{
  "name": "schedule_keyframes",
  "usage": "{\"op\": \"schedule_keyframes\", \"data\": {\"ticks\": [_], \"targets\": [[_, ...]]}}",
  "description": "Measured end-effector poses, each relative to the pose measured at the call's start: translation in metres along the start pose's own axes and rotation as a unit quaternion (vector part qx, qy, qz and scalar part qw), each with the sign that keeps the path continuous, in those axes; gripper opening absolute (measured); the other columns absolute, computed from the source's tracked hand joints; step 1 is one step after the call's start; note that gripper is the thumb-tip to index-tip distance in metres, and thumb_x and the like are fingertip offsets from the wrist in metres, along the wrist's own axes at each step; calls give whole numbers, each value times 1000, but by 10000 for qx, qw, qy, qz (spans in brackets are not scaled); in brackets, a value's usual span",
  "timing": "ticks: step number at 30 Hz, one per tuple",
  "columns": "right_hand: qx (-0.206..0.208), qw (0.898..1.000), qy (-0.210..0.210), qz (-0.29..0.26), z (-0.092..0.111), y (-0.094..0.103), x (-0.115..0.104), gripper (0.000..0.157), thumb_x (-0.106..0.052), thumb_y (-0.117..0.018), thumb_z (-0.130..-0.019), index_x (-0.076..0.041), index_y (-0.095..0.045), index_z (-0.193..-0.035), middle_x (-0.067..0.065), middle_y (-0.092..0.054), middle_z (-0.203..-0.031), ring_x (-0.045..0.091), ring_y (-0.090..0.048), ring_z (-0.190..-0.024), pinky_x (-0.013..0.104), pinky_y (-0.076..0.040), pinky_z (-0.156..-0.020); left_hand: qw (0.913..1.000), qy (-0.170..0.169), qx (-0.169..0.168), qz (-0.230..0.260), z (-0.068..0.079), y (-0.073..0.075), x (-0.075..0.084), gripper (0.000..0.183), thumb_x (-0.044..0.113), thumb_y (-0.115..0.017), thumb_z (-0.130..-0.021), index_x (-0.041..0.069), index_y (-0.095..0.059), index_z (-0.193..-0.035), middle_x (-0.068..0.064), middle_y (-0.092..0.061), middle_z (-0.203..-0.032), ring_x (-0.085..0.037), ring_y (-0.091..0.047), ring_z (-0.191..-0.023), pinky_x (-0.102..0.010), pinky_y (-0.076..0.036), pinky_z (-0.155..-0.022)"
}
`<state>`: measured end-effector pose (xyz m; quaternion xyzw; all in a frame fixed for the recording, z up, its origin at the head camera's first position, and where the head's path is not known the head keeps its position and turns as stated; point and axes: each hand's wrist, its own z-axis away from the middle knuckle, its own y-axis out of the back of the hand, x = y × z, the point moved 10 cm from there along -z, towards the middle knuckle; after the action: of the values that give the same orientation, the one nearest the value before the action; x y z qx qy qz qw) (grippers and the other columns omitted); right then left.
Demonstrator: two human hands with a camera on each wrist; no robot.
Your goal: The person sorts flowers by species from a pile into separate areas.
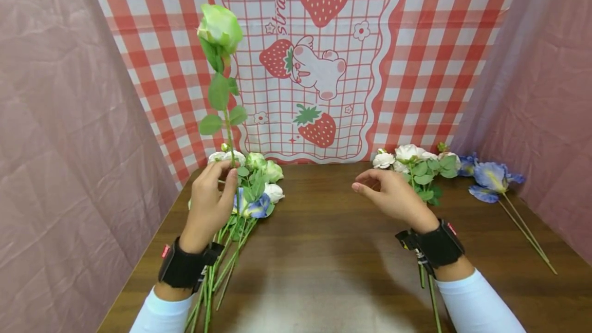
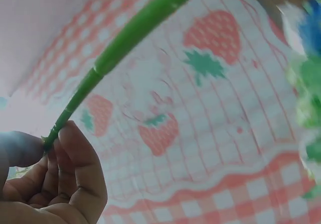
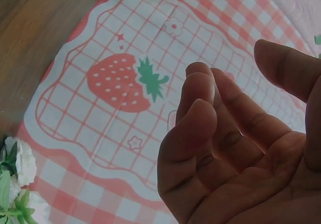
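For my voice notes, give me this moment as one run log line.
left hand: pinches pale green rose by stem, bloom up | right hand: holds nothing | blue flowers: on table, far right

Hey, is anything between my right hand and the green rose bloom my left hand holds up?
Nothing visible stands between your right hand and the green rose bloom; only the printed cloth shows behind the gap. Your left hand pinches the stem below the leaves.

Left hand (image 1: 207,203) in pinch, right hand (image 1: 395,194) relaxed
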<state>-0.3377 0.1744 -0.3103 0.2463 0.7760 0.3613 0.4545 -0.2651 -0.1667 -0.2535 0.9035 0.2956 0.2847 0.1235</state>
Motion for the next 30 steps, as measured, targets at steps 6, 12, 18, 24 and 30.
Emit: {"op": "schedule_keyframes", "data": {"ticks": [6, 12, 18, 24, 30], "targets": [[-15, 10000, 37, -42, 3, -1, -11, 32, -37, -67, -100, -10, -73, -118, 2, -74, -99, 16, -66, -86, 38, -53, -74, 9931, 154, -324, 1113, 4, -11, 19, 15, 2, -57, -103, -2, -67, -114, -9, -67, -100, -16, -60, -74, -22, -53, -59], [-53, 9995, 116, -291, 6, -6, -22, 35, -40, -66, -101, -10, -72, -119, 0, -72, -96, 14, -62, -80, 34, -50, -69, 9799, 594, -814, 1721, 12, -30, 31, 16, 5, -56, -105, 0, -67, -116, -7, -65, -97, -17, -59, -73, -26, -52, -57], [-320, 9929, 245, -1118, 8, -19, -36, 30, -37, -64, -102, -14, -71, -119, -2, -72, -95, 16, -64, -79, 31, -51, -66, 9688, 752, -1132, 2074, 21, -49, 39, 16, 6, -55, -106, 1, -66, -116, -9, -68, -107, -14, -59, -73, -28, -55, -60], [-900, 9720, 120, -2169, 11, -36, -42, 30, -33, -59, -106, -11, -68, -124, 6, -71, -100, 22, -67, -88, 35, -57, -69, 9582, 769, -1389, 2378, 30, -68, 50, 17, 7, -55, -106, 1, -66, -117, -7, -65, -93, -19, -62, -72, -32, -57, -61], [-1319, 9434, 287, -3028, 15, -50, -54, 31, -28, -57, -107, -10, -66, -131, 10, -72, -105, 24, -69, -92, 38, -59, -74, 9399, 1076, -1810, 2690, 42, -88, 55, 19, 10, -55, -107, 0, -65, -119, -10, -64, -92, -23, -64, -73, -30, -57, -66]]}}
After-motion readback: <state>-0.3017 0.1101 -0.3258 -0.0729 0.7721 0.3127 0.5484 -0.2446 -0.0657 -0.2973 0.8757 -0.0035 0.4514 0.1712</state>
